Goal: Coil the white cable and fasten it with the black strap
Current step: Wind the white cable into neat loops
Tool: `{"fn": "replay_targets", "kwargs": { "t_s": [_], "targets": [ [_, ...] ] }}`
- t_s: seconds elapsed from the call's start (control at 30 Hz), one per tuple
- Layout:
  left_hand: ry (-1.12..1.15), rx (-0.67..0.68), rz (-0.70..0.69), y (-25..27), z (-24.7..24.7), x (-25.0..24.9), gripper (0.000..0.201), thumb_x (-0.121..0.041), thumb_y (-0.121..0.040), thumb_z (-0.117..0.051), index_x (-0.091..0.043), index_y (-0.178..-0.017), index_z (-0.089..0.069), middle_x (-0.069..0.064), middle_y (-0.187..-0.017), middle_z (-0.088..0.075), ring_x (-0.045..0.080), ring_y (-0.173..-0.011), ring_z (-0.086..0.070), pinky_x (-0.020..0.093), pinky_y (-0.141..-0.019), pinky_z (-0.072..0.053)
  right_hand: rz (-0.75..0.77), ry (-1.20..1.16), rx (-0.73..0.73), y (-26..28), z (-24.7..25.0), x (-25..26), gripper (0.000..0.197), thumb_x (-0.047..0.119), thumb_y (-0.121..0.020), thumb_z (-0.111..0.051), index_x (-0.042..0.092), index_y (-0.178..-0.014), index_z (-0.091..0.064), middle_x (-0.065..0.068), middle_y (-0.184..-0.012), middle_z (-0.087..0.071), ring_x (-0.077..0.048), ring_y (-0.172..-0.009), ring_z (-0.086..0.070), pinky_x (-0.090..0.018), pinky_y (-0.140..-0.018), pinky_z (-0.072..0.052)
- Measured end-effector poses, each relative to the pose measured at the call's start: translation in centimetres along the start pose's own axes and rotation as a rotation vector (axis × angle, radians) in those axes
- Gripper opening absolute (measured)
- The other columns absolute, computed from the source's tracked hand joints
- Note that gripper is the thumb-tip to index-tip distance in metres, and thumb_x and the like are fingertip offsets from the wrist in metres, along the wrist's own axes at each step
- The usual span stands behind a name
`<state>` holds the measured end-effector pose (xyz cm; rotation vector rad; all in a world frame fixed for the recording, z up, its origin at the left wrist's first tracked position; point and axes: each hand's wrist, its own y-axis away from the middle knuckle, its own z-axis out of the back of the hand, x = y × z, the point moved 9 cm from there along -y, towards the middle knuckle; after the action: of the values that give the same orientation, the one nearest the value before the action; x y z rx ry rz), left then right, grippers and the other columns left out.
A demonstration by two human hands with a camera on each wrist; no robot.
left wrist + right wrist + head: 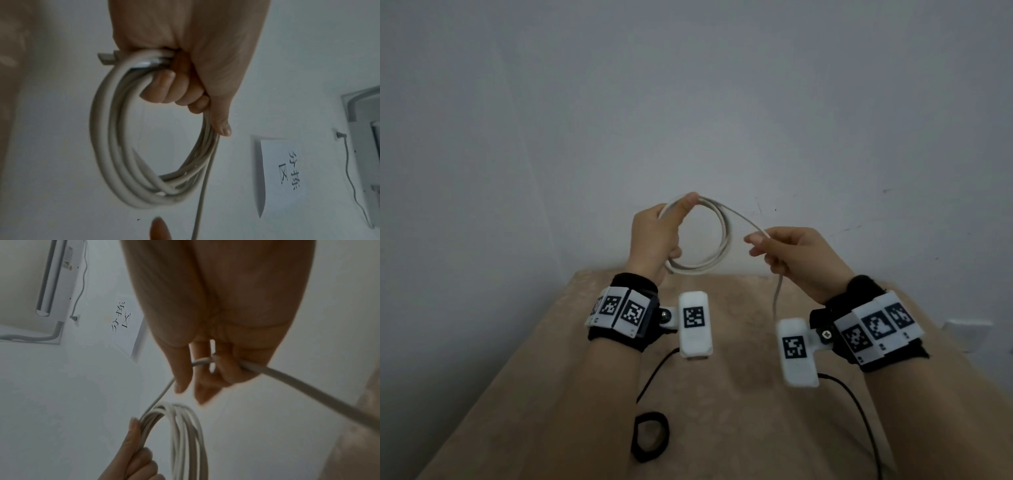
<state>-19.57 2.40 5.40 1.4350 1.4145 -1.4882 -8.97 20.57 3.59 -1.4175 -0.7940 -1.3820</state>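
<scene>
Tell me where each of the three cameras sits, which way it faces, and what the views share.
Head: above, facing forward and down at both hands, left hand and right hand, the table and black strap.
Left wrist: along the palm, up at the wall; fingers grip the white cable.
Right wrist: along the palm, up at the wall; fingers pinch the loose end.
Shared: cable coil, all three; wall sign, both wrist views.

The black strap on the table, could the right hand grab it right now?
Probably not yet: the right hand is pinching the white cable in the air. The black strap lies unobstructed on the table, below the left wrist.
</scene>
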Motion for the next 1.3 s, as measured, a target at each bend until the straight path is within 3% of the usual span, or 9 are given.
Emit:
{"fn": "replay_targets", "kwargs": {
  "t_s": [0.2,0.27,0.37,0.57,0.77,0.83,0.9,1.07,1.3],
  "targets": [
    [0.29,0.024,0.127,0.6,-1.0,0.6,0.035,-0.04,-0.086,-0.067,-0.021,-0.06,-0.054,-0.01,-0.044,-0.02,0.006,-0.036,-0.015,0.019,-0.036,-0.015,0.121,-0.276,-0.094,-0.1,0.4,1.6,0.019,0.019,-0.082,-0.068,0.002,-0.092,-0.07,-0.005,-0.072,-0.057,-0.009,-0.057,-0.043,-0.017,-0.048,-0.035],
    [0.407,0.041,0.209,0.8,-2.1,1.3,0.052,-0.045,-0.086,-0.065,-0.025,-0.044,-0.04,-0.009,-0.043,-0.016,0.006,-0.035,-0.013,0.019,-0.034,-0.014,0.096,-0.28,-0.137,-0.1,0.1,1.3,0.021,0.023,-0.088,-0.065,0.005,-0.097,-0.069,-0.005,-0.081,-0.062,-0.009,-0.058,-0.048,-0.017,-0.049,-0.038],
    [0.528,0.042,0.29,1.4,-3.6,1.9,0.056,-0.051,-0.084,-0.064,-0.024,-0.051,-0.027,-0.008,-0.043,-0.014,0.007,-0.033,-0.013,0.019,-0.032,-0.015,0.013,-0.249,-0.135,-0.1,-1.3,0.6,0.035,0.04,-0.094,-0.053,0.009,-0.099,-0.068,-0.004,-0.088,-0.066,-0.012,-0.068,-0.056,-0.02,-0.047,-0.035],
    [0.573,-0.055,0.309,1.9,-4.0,2.7,0.054,-0.051,-0.083,-0.066,-0.023,-0.056,-0.028,-0.008,-0.045,-0.014,0.008,-0.034,-0.013,0.019,-0.033,-0.017,-0.013,-0.224,-0.139,0.3,-2.4,0.7,0.048,0.045,-0.099,-0.038,0.01,-0.099,-0.071,-0.008,-0.104,-0.072,-0.011,-0.079,-0.059,-0.019,-0.041,-0.024],
    [0.67,-0.09,0.32,2.3,-4.3,3.1,0.054,-0.051,-0.084,-0.064,-0.022,-0.057,-0.027,-0.007,-0.044,-0.014,0.007,-0.034,-0.015,0.019,-0.032,-0.021,-0.067,-0.289,-0.055,0.4,-3.9,0.0,0.045,0.047,-0.1,-0.034,0.019,-0.109,-0.067,-0.005,-0.107,-0.072,-0.016,-0.093,-0.063,-0.02,-0.043,-0.03],
    [0.733,-0.074,0.358,2.5,-4.9,3.5,0.055,-0.05,-0.085,-0.063,-0.021,-0.056,-0.026,-0.007,-0.042,-0.015,0.007,-0.032,-0.016,0.018,-0.032,-0.022,-0.066,-0.34,-0.034,0.3,-4.3,-0.1,0.045,0.047,-0.099,-0.035,0.017,-0.101,-0.068,-0.005,-0.104,-0.073,-0.02,-0.093,-0.064,-0.029,-0.061,-0.046],
    [0.787,-0.055,0.407,2.7,-5.5,3.9,0.056,-0.051,-0.085,-0.062,-0.02,-0.056,-0.026,-0.007,-0.04,-0.016,0.007,-0.03,-0.016,0.018,-0.031,-0.022,-0.032,-0.403,-0.053,0.4,-4.2,0.1,0.043,0.042,-0.1,-0.038,0.014,-0.088,-0.067,-0.005,-0.096,-0.074,-0.024,-0.09,-0.064,-0.04,-0.082,-0.048],
    [0.845,-0.034,0.491,3.4,-6.7,4.6,0.056,-0.051,-0.085,-0.062,-0.02,-0.055,-0.027,-0.006,-0.037,-0.018,0.008,-0.029,-0.019,0.018,-0.037,-0.034,0.036,-0.671,-0.088,0.2,-3.8,0.4,0.036,0.029,-0.101,-0.042,0.006,-0.079,-0.059,-0.005,-0.068,-0.062,-0.021,-0.072,-0.057,-0.038,-0.075,-0.046],
    [0.904,-0.028,0.534,3.6,-7.6,5.5,0.057,-0.05,-0.087,-0.061,-0.019,-0.053,-0.027,-0.006,-0.035,-0.019,0.007,-0.026,-0.021,0.018,-0.041,-0.037,0.058,-0.826,-0.037,0.2,-4.0,0.7,0.029,0.028,-0.102,-0.039,0.007,-0.09,-0.053,-0.001,-0.056,-0.047,-0.014,-0.052,-0.05,-0.032,-0.066,-0.045]
  ]
}}
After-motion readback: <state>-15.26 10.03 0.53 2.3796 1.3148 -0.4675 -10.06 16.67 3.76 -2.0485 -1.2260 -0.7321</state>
